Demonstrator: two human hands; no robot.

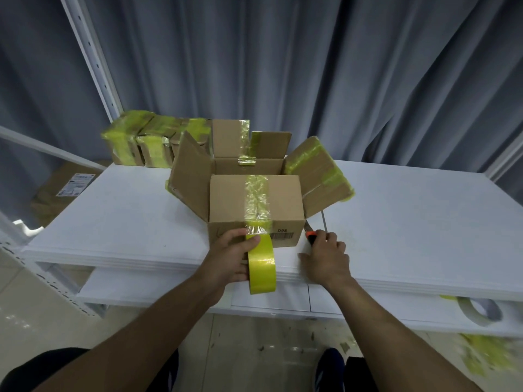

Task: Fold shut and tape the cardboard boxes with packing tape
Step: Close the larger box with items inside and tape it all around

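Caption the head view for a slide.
Left hand holds yellow tape roll against taped cardboard box; right hand grips orange-handled knife on white table.

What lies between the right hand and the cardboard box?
In the head view, a knife with an orange handle lies there on the white table, beside the cardboard box; the right hand covers its rear end.

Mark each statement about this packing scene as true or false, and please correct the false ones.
1. The left hand holds the yellow tape roll. True.
2. The right hand also holds the roll. False: it grips the orange knife on the table.
3. Taped boxes stand at the table's far left. True.
4. Every flap of the near box is shut. False: the side flaps and the back ones stand open.
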